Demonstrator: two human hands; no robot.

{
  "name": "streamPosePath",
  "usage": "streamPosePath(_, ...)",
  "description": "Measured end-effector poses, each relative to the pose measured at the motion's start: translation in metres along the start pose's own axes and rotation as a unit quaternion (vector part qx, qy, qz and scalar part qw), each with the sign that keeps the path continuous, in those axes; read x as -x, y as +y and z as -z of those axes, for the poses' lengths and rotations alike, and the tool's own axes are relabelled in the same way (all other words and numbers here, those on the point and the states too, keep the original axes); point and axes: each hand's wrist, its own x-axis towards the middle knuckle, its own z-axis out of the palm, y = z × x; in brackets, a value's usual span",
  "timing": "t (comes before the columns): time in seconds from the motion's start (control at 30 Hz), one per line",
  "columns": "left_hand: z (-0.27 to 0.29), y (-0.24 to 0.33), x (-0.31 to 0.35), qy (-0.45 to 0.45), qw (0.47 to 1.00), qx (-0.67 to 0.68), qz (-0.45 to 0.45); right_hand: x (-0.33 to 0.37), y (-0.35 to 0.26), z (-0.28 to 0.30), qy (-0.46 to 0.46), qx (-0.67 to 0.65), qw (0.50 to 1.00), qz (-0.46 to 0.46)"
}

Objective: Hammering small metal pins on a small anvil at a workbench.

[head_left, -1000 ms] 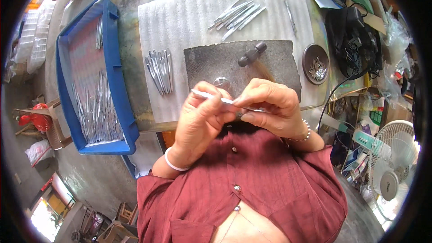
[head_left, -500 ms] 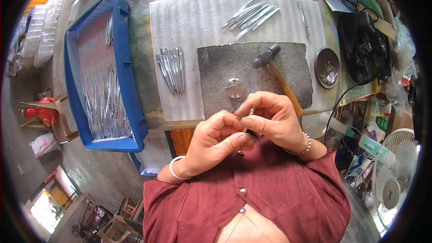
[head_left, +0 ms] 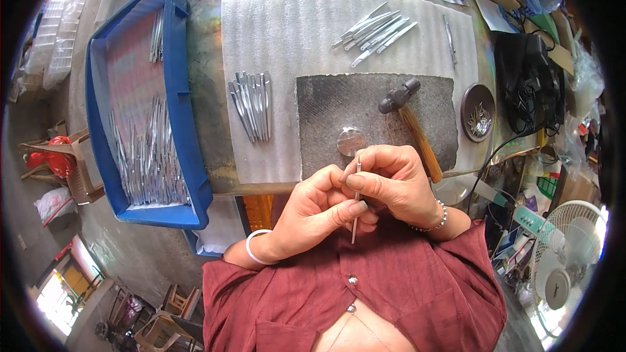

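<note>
Both hands meet over the near edge of the table, fingers closed on one slim silver metal rod. My left hand pinches its lower part between thumb and fingers. Higher up, my right hand grips it, thumb pressed against it. The rod's lower end sticks out below the fingers, and its middle is partly hidden. Just beyond the hands lie a round metal block and a hammer with a wooden handle, both on a dark rough mat.
On a white foam sheet lie slim silver metal pieces at left and more flat pieces at the back. A blue tray holds many more. At right stand a round dish of small metal parts and a fan.
The rod now stands more upright, with its lower end showing below my fingers. Both hands have shifted slightly in the picture, and the whole view has moved a little.
</note>
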Motion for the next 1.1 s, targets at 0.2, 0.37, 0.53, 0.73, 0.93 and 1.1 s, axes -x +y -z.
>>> streamPosePath(0.2,-0.003,-0.002,0.002,-0.012,0.999,-0.013,-0.037,-0.004,-0.001,0.005,-0.051,0.025,0.998,0.036)
streamPosePath(0.37,-0.008,-0.001,0.003,-0.021,0.999,-0.03,-0.039,0.0,-0.004,0.006,-0.076,0.036,0.995,0.051)
streamPosePath(0.53,-0.012,0.002,0.0,-0.027,0.999,-0.009,0.019,0.007,-0.002,0.01,-0.058,-0.057,0.997,-0.008)
streamPosePath(0.73,-0.023,0.002,-0.005,-0.043,0.998,-0.024,0.04,0.02,-0.003,0.016,-0.049,-0.044,0.997,0.027)
streamPosePath(0.93,-0.031,0.0,-0.011,-0.053,0.996,-0.04,0.061,0.03,-0.003,0.025,-0.051,-0.051,0.997,0.036)
streamPosePath(1.1,-0.035,-0.003,-0.017,-0.039,0.994,-0.047,0.092,0.035,-0.005,0.031,-0.049,-0.104,0.993,0.007)
